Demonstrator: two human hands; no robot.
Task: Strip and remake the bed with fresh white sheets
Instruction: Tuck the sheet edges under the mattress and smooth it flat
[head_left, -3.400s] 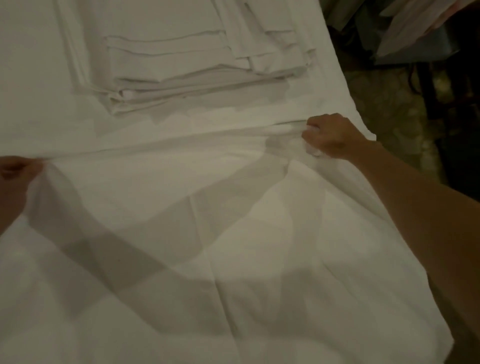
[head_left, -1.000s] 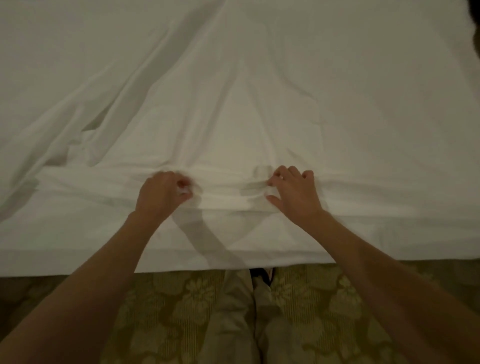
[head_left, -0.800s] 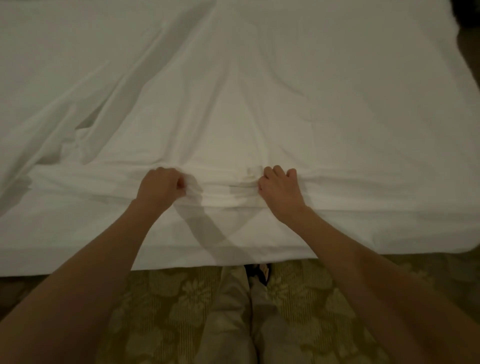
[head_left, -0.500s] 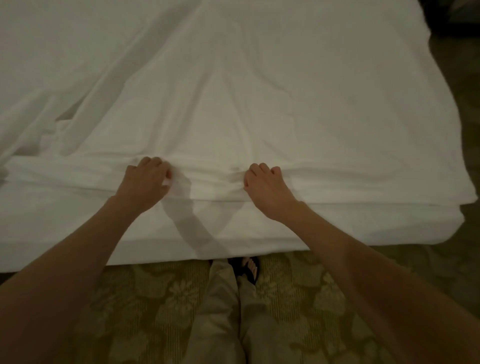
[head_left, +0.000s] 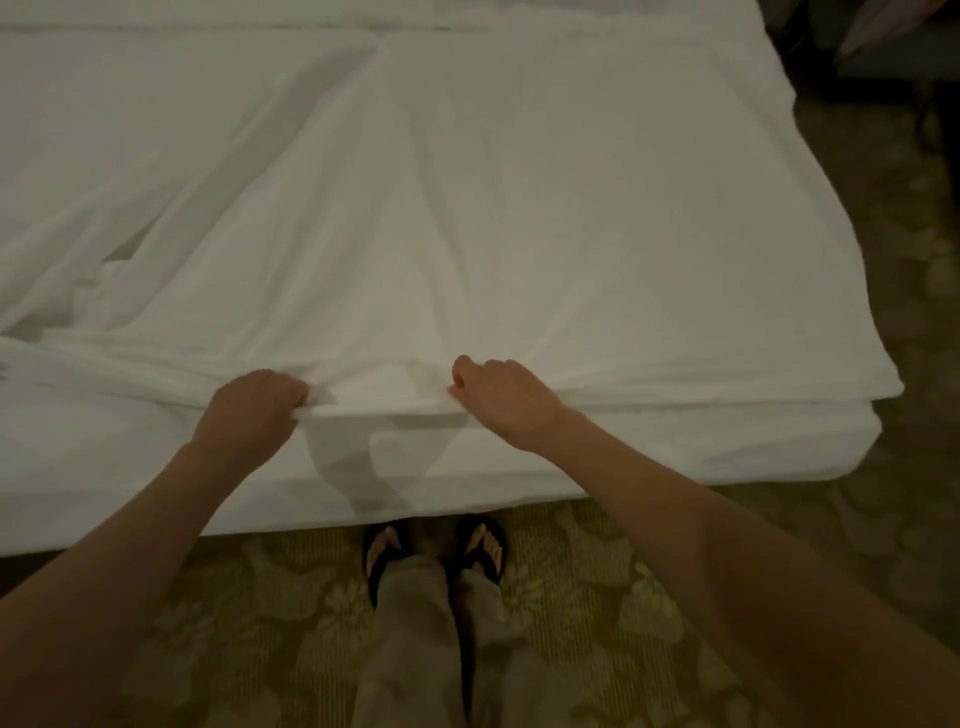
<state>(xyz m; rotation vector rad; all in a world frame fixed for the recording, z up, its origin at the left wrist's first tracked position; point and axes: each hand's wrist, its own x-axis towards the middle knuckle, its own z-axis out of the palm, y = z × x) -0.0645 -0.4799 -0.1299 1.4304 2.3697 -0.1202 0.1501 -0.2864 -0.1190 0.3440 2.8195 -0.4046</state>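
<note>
the white sheet (head_left: 467, 218) lies spread over the bed (head_left: 675, 447), its near hem lifted just above the mattress edge. the left hand (head_left: 249, 415) and right hand (head_left: 506, 397) each clench a bunch of that hem, fingers curled into the cloth. creases fan out toward the left. below, sandalled feet (head_left: 434, 551) stand on patterned carpet (head_left: 597, 597). the dark shapes at the top right corner are too dim to identify.

Left hand (head_left: 249, 415) and right hand (head_left: 506, 397) each grip near hem of white sheet (head_left: 519, 223), raised slightly off mattress (head_left: 675, 441); sheet creased at left; feet in dark sandals (head_left: 382, 553) on floral carpet (head_left: 597, 623)
</note>
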